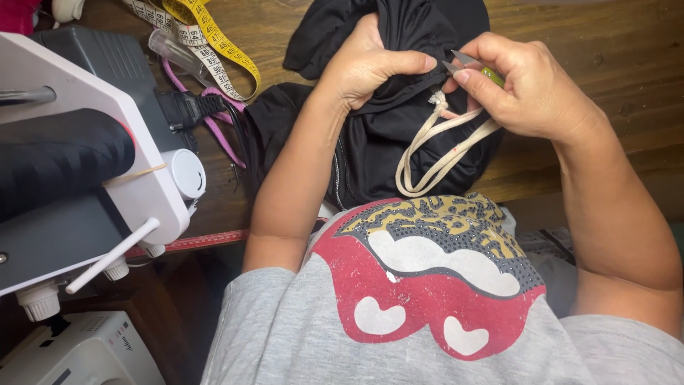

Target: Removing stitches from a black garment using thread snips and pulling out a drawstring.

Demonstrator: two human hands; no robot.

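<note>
- The left hand (367, 68) is gripping a bunched fold of the black garment (385, 135), fingers closed tight around it.
- The right hand (524, 85) is pinching small green-handled thread snips (470, 65), the blades touching the fabric just beside the left thumb.
- A cream drawstring (438, 146) is hanging in loops below both hands.
- The garment is lying on the wooden table (584, 43), open to the right; a serger (85, 164) and a yellow tape measure (214, 43) are crowding the left.

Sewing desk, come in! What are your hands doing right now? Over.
Left hand pinching black fabric. Right hand holding small snips, blades at cream drawstring knot. Tape measure and sewing machine off to the side, nothing blocking.
</note>
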